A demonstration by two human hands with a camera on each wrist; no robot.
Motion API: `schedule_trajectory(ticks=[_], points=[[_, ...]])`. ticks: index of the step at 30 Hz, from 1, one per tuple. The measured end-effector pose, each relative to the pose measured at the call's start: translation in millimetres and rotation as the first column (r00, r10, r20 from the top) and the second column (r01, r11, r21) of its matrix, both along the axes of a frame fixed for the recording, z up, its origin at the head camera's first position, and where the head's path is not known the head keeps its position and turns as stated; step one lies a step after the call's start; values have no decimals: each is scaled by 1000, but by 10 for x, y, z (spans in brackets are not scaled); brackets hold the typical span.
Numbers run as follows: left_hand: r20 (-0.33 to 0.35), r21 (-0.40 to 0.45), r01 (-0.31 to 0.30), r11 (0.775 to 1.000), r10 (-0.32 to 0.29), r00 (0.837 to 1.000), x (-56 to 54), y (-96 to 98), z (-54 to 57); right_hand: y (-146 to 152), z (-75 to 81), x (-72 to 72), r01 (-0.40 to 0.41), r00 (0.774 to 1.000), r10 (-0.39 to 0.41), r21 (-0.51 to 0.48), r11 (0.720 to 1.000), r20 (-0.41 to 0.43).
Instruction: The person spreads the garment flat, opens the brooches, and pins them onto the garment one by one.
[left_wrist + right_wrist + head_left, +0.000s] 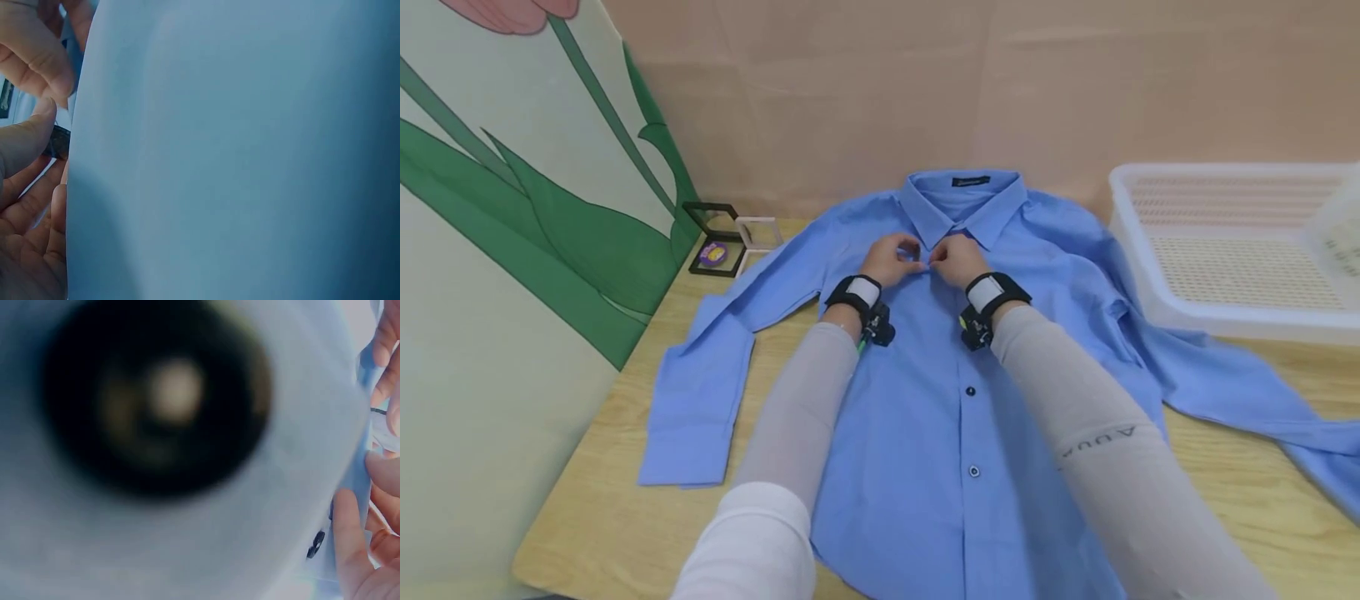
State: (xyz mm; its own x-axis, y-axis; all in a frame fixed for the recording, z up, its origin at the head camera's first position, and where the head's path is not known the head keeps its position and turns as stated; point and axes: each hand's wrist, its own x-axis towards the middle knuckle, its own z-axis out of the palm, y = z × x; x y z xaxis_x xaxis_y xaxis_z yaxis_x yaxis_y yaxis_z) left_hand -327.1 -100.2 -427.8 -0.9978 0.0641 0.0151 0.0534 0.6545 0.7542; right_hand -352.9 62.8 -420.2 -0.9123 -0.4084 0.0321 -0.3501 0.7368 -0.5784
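Note:
A light blue button-up shirt (902, 417) lies face up with its collar at the far end. My left hand (891, 260) and right hand (958, 260) meet at the front edge just below the collar. Each pinches the shirt's fabric there between thumb and fingers. In the left wrist view, a dark button (57, 142) shows by a thumb, while a pale fold of shirt covers most of the picture. The right wrist view has a large blurred button close up and a smaller dark button (316, 544) beside a fingertip. Lower down the front are two more buttons.
A white plastic basket (1187, 312) stands at the right, behind the shirt's outstretched sleeve. At the back left are a small black frame box (715, 258) with a purple item and a white frame (760, 233). The wooden table (617, 517) meets a floral panel at left.

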Motion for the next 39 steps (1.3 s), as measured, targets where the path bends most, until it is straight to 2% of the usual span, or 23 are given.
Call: schedule_trajectory(ticks=[4, 10, 18, 25, 39], points=[[-2, -10, 7, 1000, -7, 1000, 13, -13, 16, -12, 3, 7, -10, 999, 10, 13, 1000, -35], [-10, -70, 25, 997, -26, 1000, 3, -29, 54, -4, 18, 12, -6, 999, 4, -37, 999, -43], [-14, -170, 66, 983, -70, 997, 18, -11, 116, -15, 92, 32, -12, 1000, 13, -35, 999, 9], [-4, -164, 110, 980, -112, 994, 59, 11, 160, -7, 72, -26, -14, 1000, 14, -33, 999, 14], [11, -151, 157, 976, -157, 988, 93, 0, 150, 41, -7, -167, -77, 996, 80, -51, 996, 50]])
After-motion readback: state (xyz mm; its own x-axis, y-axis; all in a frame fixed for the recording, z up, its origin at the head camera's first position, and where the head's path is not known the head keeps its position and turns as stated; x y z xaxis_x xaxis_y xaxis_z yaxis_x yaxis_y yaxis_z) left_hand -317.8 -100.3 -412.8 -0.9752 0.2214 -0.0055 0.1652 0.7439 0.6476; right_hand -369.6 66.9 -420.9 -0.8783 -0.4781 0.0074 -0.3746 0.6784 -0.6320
